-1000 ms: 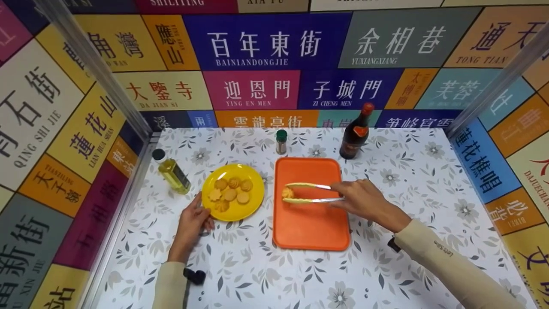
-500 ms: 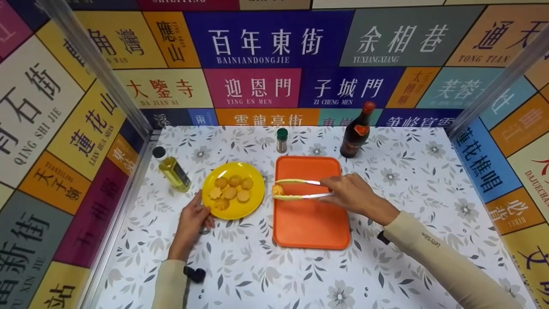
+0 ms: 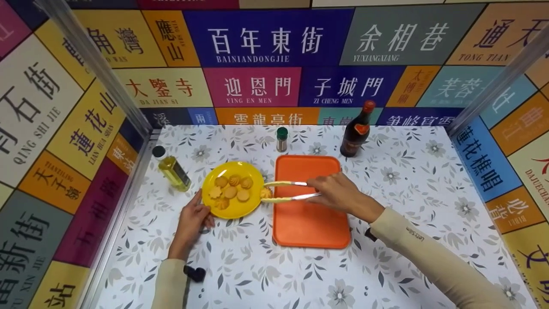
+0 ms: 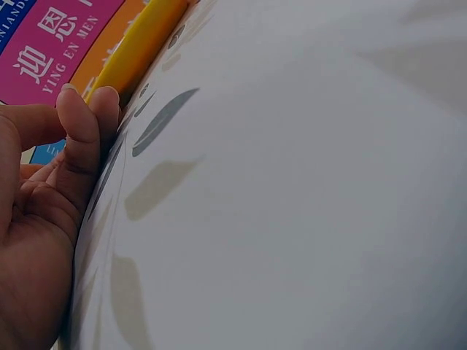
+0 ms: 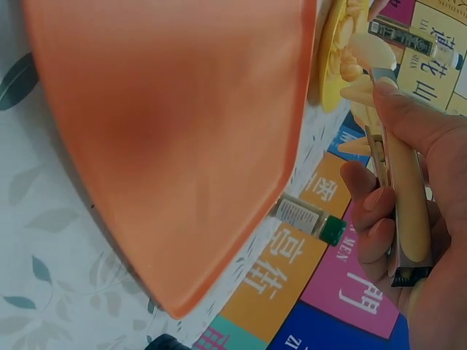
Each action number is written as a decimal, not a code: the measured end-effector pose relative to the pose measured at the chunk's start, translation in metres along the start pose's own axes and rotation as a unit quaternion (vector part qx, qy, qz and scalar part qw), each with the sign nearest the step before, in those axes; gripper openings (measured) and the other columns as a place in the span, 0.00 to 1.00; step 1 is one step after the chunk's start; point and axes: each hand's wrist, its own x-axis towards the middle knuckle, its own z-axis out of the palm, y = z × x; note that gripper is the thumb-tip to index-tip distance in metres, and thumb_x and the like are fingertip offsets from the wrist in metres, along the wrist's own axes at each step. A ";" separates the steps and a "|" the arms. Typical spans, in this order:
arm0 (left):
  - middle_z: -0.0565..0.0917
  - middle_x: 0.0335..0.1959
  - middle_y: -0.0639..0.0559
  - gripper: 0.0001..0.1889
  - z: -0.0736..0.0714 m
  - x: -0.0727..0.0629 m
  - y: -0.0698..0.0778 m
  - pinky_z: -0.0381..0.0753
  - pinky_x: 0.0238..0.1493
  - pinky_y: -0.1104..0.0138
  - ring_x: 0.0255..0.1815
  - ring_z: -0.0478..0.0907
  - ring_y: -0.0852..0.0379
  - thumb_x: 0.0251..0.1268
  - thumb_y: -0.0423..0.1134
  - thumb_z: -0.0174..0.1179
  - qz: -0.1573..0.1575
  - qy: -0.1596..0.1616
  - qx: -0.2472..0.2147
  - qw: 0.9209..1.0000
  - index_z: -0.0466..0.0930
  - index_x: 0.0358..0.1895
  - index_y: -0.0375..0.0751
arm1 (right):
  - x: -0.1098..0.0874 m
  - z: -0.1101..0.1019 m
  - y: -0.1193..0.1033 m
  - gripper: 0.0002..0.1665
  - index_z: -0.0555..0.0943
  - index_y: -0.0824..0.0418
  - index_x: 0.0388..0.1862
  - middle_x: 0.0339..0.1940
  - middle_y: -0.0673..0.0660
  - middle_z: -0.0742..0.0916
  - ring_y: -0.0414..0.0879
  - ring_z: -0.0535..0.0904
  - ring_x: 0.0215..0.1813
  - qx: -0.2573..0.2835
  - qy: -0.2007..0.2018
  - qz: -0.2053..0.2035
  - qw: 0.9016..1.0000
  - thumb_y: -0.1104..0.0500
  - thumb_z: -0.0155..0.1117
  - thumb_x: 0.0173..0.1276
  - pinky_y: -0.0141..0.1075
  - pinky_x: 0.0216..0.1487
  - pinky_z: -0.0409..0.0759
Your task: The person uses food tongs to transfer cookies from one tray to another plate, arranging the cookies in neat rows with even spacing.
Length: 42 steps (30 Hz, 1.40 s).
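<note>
My right hand (image 3: 339, 191) grips a pair of tongs (image 3: 281, 199) with pale yellow tips, also seen in the right wrist view. Between the tips is a ridged cookie (image 3: 266, 193), held at the right rim of the yellow plate (image 3: 233, 212). Several cookies (image 3: 230, 192) of different shapes lie on that plate. My left hand (image 3: 191, 221) holds the plate's lower left rim with its thumb and fingers. Under the tongs and right hand lies an orange tray (image 3: 312, 227); no cookie shows on its visible surface.
An oil bottle (image 3: 173, 172) stands left of the plate. Behind the tray are a small green-capped spice jar (image 3: 282, 140) and a dark red-capped bottle (image 3: 355, 133). Walls with printed signs (image 3: 266, 38) enclose the floral-patterned table (image 3: 240, 274).
My right hand has moved left, carrying the cookie in the tongs from over the tray to the plate's right rim. The left hand and the plate stay in place.
</note>
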 end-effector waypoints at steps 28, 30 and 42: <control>0.87 0.30 0.31 0.38 -0.003 0.003 -0.002 0.87 0.26 0.64 0.22 0.83 0.50 0.87 0.32 0.55 -0.004 -0.009 0.012 1.000 0.51 0.92 0.45 | 0.028 0.025 -0.021 0.26 0.87 0.57 0.52 0.28 0.51 0.88 0.46 0.81 0.26 0.008 -0.023 -0.011 1.000 0.37 0.77 0.73 0.41 0.29 0.77; 0.87 0.30 0.31 0.38 -0.003 0.003 -0.002 0.86 0.26 0.64 0.22 0.83 0.49 0.86 0.32 0.55 -0.004 -0.008 0.008 1.000 0.51 0.92 0.45 | 0.029 0.026 -0.022 0.27 0.88 0.57 0.54 0.29 0.51 0.88 0.46 0.81 0.27 0.012 -0.026 -0.007 1.000 0.37 0.77 0.72 0.42 0.30 0.78; 0.86 0.29 0.31 0.38 -0.002 0.000 -0.001 0.85 0.23 0.63 0.21 0.82 0.50 0.86 0.30 0.55 0.010 -0.008 -0.003 1.000 0.51 0.92 0.45 | 0.035 0.032 -0.028 0.28 0.89 0.56 0.59 0.31 0.51 0.89 0.45 0.83 0.28 0.029 -0.035 0.001 0.999 0.38 0.77 0.73 0.39 0.29 0.79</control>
